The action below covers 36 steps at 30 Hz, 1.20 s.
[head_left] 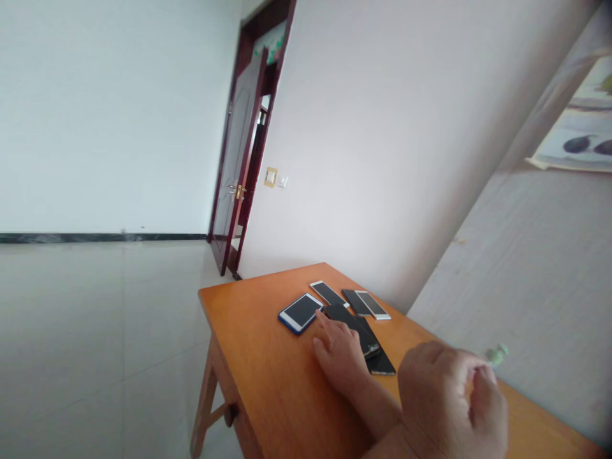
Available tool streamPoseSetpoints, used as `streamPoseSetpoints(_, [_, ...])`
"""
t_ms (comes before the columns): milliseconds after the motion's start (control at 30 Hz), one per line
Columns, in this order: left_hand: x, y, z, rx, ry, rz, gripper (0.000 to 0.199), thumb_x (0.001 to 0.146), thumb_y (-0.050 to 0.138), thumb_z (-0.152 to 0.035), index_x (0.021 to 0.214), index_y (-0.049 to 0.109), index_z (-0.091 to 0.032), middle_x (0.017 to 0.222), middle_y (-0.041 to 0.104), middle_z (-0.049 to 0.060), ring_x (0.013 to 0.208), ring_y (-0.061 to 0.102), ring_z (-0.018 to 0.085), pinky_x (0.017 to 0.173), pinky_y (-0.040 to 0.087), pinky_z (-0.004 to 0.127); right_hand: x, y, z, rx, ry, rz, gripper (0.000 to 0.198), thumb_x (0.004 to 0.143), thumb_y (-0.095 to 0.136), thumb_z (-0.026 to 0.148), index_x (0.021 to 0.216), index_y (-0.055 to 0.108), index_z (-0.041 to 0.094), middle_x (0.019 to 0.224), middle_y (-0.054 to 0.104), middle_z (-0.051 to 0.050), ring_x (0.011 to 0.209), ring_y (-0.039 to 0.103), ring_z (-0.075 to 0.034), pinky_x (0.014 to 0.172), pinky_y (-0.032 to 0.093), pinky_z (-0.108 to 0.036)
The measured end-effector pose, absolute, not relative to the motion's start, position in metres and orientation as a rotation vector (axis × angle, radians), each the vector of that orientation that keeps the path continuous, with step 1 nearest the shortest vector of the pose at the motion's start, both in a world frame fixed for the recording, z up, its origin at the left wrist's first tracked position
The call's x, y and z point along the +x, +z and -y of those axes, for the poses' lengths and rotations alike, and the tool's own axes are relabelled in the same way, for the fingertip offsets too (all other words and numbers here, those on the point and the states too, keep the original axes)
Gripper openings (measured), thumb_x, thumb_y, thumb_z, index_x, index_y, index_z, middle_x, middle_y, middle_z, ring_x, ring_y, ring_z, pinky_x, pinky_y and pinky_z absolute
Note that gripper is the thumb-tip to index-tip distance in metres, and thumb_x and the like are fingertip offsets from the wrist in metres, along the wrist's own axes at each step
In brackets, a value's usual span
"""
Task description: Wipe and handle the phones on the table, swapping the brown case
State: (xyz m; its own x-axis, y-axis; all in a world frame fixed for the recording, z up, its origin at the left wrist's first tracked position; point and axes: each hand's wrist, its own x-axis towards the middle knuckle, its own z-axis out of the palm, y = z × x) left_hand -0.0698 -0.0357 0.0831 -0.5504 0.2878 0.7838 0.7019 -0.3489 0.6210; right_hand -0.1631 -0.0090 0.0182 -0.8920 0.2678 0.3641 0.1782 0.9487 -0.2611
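My forearms cross, so my right hand (340, 350) lies on the left side. Its fingers stretch forward over the table, thumb apart; the index fingertip is at the near right corner of a white smartphone in a blue case (301, 312). Beside this hand a black smartphone with a damaged-looking lower end (351, 325) lies partly over another black smartphone (382, 363). My left hand (452, 398) is in front at the right, fingers curled into a fist with the thumb against them. A small green object (497, 352) shows just past its knuckles; whether the fist holds it is unclear.
Farther back on the orange wooden table (268, 363) lie a white smartphone (329, 293), a dark one (354, 301) and another white one (373, 305). A wall borders the table's far right side. A door (239, 140) stands ajar beyond; tiled floor (95, 344) is at left.
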Motion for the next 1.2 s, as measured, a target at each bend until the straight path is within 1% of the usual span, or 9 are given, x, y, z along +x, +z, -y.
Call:
streamPoseSetpoints(100, [-0.066,0.081,0.034,-1.284,-1.959,1.561,0.009,0.083,0.056,-0.018,0.090,0.061,-0.023,0.078,0.067,0.001,0.077,0.063,0.018,0.067,0.045,0.030,-0.147,0.025,-0.007,-0.597,0.132,2.599,0.050,0.090,0.044,0.034,0.138,0.049,0.023,0.134,0.057,-0.009,0.127,0.045,-0.027,0.103,0.028,-0.043])
streamPoseSetpoints(200, [-0.065,0.080,0.032,-1.287,-1.956,1.573,0.009,0.083,0.057,-0.019,0.089,0.061,-0.023,0.078,0.067,0.000,0.075,0.062,0.017,0.067,0.044,0.030,-0.132,0.027,-0.022,-0.858,0.012,2.622,0.056,0.089,0.045,0.045,0.137,0.051,0.019,0.138,0.053,-0.015,0.128,0.043,-0.034,0.100,0.030,-0.049])
streamPoseSetpoints(267, [-0.065,0.079,0.031,-1.302,-1.955,1.576,0.008,0.083,0.057,-0.020,0.088,0.061,-0.024,0.078,0.068,0.000,0.075,0.062,0.017,0.067,0.044,0.030,-0.125,0.025,-0.024,-0.894,-0.026,2.686,0.057,0.087,0.048,0.049,0.136,0.053,0.020,0.138,0.053,-0.016,0.124,0.046,-0.036,0.097,0.032,-0.050])
streamPoseSetpoints(400, [-0.064,0.080,0.032,-1.342,-1.957,1.569,0.009,0.083,0.057,-0.021,0.090,0.061,-0.024,0.078,0.067,0.001,0.076,0.063,0.018,0.069,0.044,0.031,-0.114,0.023,-0.007,-0.751,-0.067,2.713,0.049,0.084,0.052,0.040,0.130,0.060,0.028,0.131,0.057,-0.013,0.118,0.050,-0.034,0.097,0.034,-0.047])
streamPoseSetpoints(533, [-0.063,0.080,0.033,-1.358,-1.971,1.557,0.010,0.083,0.057,-0.020,0.091,0.061,-0.023,0.080,0.068,0.001,0.077,0.063,0.018,0.071,0.044,0.031,-0.109,0.023,0.013,-0.589,0.025,2.731,0.047,0.082,0.055,0.037,0.128,0.062,0.033,0.126,0.059,-0.011,0.113,0.051,-0.032,0.096,0.036,-0.045])
streamPoseSetpoints(800, [-0.067,0.082,0.036,-1.365,-1.986,1.540,0.007,0.084,0.055,-0.018,0.088,0.060,-0.022,0.077,0.066,0.001,0.076,0.062,0.017,0.069,0.044,0.030,-0.145,0.020,0.030,-0.501,0.229,2.744,0.054,0.084,0.055,0.052,0.133,0.059,0.030,0.124,0.059,-0.014,0.113,0.050,-0.033,0.094,0.039,-0.044])
streamPoseSetpoints(933, [-0.072,0.085,0.039,-1.339,-2.028,1.515,0.009,0.085,0.053,-0.016,0.087,0.060,-0.021,0.078,0.066,0.001,0.077,0.061,0.017,0.069,0.044,0.029,-0.159,0.018,0.029,-0.426,0.307,2.765,0.065,0.082,0.055,0.062,0.137,0.054,0.028,0.133,0.056,-0.013,0.117,0.048,-0.034,0.097,0.037,-0.046])
streamPoseSetpoints(1033, [-0.075,0.086,0.042,-1.335,-2.049,1.506,0.009,0.086,0.052,-0.017,0.086,0.060,-0.022,0.079,0.066,0.001,0.078,0.061,0.016,0.069,0.045,0.029,-0.163,0.017,0.028,-0.339,0.381,2.779,0.065,0.082,0.056,0.060,0.138,0.053,0.028,0.138,0.054,-0.012,0.118,0.048,-0.033,0.098,0.037,-0.046])
streamPoseSetpoints(1200, [-0.078,0.087,0.044,-1.306,-2.047,1.488,0.009,0.086,0.052,-0.016,0.086,0.060,-0.021,0.078,0.066,0.002,0.077,0.062,0.016,0.069,0.046,0.028,-0.163,0.016,0.036,-0.332,0.455,2.700,0.049,0.080,0.061,0.044,0.124,0.065,0.026,0.130,0.059,-0.011,0.117,0.050,-0.031,0.100,0.037,-0.045])
